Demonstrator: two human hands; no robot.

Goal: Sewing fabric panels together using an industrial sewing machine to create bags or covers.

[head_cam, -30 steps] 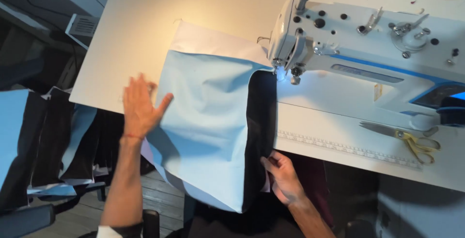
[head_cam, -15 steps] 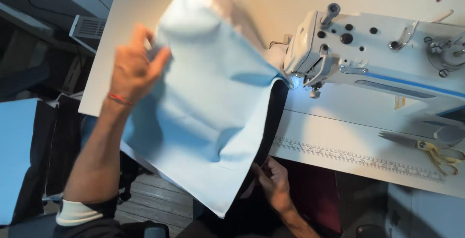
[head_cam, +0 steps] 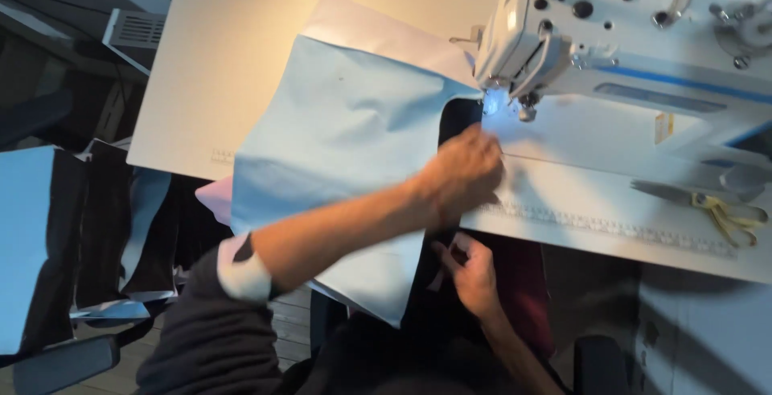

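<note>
Your left hand (head_cam: 466,174) presses flat on the blue cloth (head_cam: 346,146) at the machine's (head_cam: 611,33) seven o'clock, steadying it near the needle, while your right hand (head_cam: 473,270) pinches its dark edge below.

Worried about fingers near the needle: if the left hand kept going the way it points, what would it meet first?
Most likely the sewing machine's needle area: the left hand rests on the fabric, pointing up-right toward it. Depth is hard to judge.
</note>
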